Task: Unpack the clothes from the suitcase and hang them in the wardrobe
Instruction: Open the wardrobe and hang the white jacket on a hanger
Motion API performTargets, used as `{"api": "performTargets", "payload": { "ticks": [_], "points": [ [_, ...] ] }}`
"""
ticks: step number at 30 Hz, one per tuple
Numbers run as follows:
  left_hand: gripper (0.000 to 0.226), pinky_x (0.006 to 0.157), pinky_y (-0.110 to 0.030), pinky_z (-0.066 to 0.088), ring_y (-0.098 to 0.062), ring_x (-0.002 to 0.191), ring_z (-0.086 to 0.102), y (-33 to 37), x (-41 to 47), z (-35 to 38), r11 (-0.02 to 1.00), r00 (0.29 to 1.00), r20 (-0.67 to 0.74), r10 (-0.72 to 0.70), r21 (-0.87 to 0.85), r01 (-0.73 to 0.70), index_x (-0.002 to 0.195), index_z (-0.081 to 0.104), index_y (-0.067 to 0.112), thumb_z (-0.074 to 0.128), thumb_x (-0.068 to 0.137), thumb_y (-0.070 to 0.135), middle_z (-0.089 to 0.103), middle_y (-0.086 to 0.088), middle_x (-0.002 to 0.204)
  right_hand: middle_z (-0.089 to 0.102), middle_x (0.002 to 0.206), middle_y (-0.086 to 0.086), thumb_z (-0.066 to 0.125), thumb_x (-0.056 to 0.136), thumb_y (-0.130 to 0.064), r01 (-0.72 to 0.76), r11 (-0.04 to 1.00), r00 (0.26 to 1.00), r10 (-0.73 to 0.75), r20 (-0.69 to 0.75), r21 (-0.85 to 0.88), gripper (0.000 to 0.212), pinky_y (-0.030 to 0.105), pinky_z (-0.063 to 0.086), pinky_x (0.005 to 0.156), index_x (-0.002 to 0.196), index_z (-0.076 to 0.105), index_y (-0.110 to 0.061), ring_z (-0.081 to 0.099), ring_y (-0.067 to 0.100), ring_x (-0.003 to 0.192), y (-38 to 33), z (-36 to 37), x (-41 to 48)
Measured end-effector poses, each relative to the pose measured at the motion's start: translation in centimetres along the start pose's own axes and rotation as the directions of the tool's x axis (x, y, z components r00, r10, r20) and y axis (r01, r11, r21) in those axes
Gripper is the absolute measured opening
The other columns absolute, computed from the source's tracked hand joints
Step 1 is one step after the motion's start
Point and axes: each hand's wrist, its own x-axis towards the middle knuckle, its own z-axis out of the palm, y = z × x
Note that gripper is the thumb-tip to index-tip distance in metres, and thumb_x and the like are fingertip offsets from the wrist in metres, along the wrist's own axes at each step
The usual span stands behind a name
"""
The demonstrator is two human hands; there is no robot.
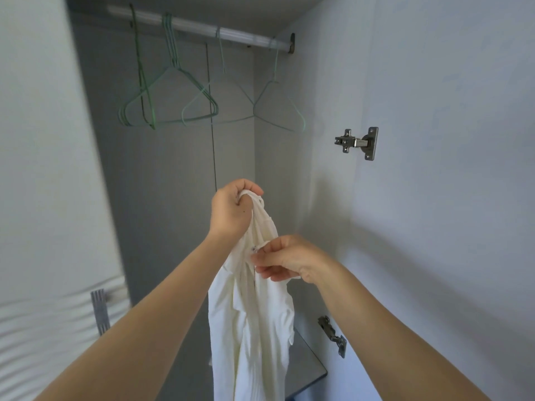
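Both forearms reach up into the open wardrobe.

- Right hand (285,261), lower and nearer: thumb and fingertips pinch a fold of the white garment (254,328) at its front edge, beside what may be a small button.
- Left hand (231,211), higher: fingers curled tight round the bunched top of the same garment. The cloth hangs from it in a loose, twisted column above the grey shelf (311,369).
- No hanger is in the garment yet. Suitcase not in view.
- Beyond: a metal hinge (359,143) on the right side panel.
- Farthest, overhead: bare green wire hangers (170,107) clustered on the rail (202,28), and one lone hanger (278,110) towards the right end.

Step, as I read it: sorting out the garment before it is hung. The next move likely calls for finding the collar and shoulders. One hand must then come free to lift a hanger down and thread it through the neck while the other keeps hold of the cloth.
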Motion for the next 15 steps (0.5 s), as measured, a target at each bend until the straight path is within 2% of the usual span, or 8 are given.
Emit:
{"api": "performTargets", "payload": {
  "ticks": [2, 5, 7, 9, 11, 13, 15],
  "points": [
    [0.037, 0.046, -0.011, 0.039, 0.002, 0.048, 0.049, 0.2, 0.0, -0.1, 1.000, 1.000, 0.009, -0.003, 0.014, 0.002, 0.079, 0.063, 0.013, 0.034, 0.081, -0.009, 0.059, 0.005, 0.067, 0.071, 0.074, -0.002, 0.077, 0.079, -0.024, 0.010, 1.000, 1.000, -0.010, -0.014, 0.030, 0.015, 0.016, 0.053, 0.059, 0.082, 0.065, -0.015, 0.066, 0.005, 0.062, -0.1, -0.1, -0.1],
    [0.036, 0.040, -0.014, 0.030, -0.004, 0.039, 0.035, 0.2, 0.2, -0.5, 0.996, 0.992, 0.117, -0.044, 0.085, 0.034, 0.067, 0.058, 0.014, 0.034, 0.083, -0.007, 0.045, 0.004, 0.053, 0.072, 0.082, 0.003, 0.072, 0.084, -0.019, 0.068, 0.983, 0.995, -0.053, -0.089, 0.173, 0.009, 0.019, 0.055, 0.064, 0.088, 0.066, -0.013, 0.067, 0.010, 0.070, -0.4, -0.4, 0.0],
    [0.034, 0.041, -0.016, 0.027, -0.005, 0.040, 0.031, 0.1, 0.4, -0.8, 0.991, 0.982, 0.167, -0.086, 0.116, 0.067, 0.060, 0.056, 0.013, 0.038, 0.085, -0.002, 0.040, 0.002, 0.052, 0.072, 0.084, 0.003, 0.068, 0.087, -0.017, 0.096, 0.964, 0.988, -0.063, -0.138, 0.248, 0.006, 0.020, 0.056, 0.066, 0.089, 0.066, -0.012, 0.068, 0.009, 0.071, -0.6, -0.5, 0.2],
    [0.025, 0.046, -0.018, 0.030, -0.008, 0.049, 0.033, 0.2, 0.5, -0.8, 0.982, 0.970, 0.201, -0.133, 0.161, 0.102, 0.063, 0.057, 0.008, 0.046, 0.086, 0.007, 0.042, 0.000, 0.057, 0.071, 0.082, 0.003, 0.066, 0.089, -0.016, 0.118, 0.951, 0.981, -0.066, -0.184, 0.286, 0.005, 0.019, 0.056, 0.065, 0.089, 0.065, -0.011, 0.067, 0.008, 0.068, -0.9, -0.6, 0.5],
    [0.014, 0.052, -0.020, 0.033, -0.011, 0.056, 0.039, 0.0, 0.4, -0.7, 0.972, 0.952, 0.253, -0.173, 0.199, 0.123, 0.074, 0.060, 0.006, 0.057, 0.084, 0.015, 0.046, 0.003, 0.061, 0.070, 0.081, 0.003, 0.065, 0.089, -0.016, 0.143, 0.944, 0.973, -0.080, -0.216, 0.297, 0.005, 0.019, 0.055, 0.064, 0.090, 0.065, -0.011, 0.066, 0.009, 0.068, -1.3, -0.6, 0.8],
    [0.017, 0.059, -0.020, 0.038, -0.009, 0.064, 0.048, -0.3, 0.4, -0.8, 0.970, 0.925, 0.328, -0.192, 0.208, 0.127, 0.080, 0.064, 0.008, 0.066, 0.083, 0.025, 0.055, 0.006, 0.067, 0.070, 0.080, 0.002, 0.064, 0.089, -0.014, 0.174, 0.935, 0.963, -0.096, -0.252, 0.309, 0.004, 0.019, 0.055, 0.064, 0.090, 0.065, -0.011, 0.066, 0.009, 0.068, -1.7, -0.7, 0.9],
    [0.025, 0.060, -0.015, 0.040, -0.004, 0.066, 0.053, -0.5, 0.5, -1.2, 0.974, 0.900, 0.395, -0.183, 0.198, 0.111, 0.079, 0.068, 0.011, 0.071, 0.082, 0.036, 0.060, 0.009, 0.071, 0.069, 0.080, 0.003, 0.063, 0.090, -0.012, 0.191, 0.924, 0.956, -0.098, -0.278, 0.331, 0.003, 0.019, 0.055, 0.064, 0.088, 0.065, -0.012, 0.066, 0.010, 0.069, -1.9, -1.0, 0.9]
  ]
}}
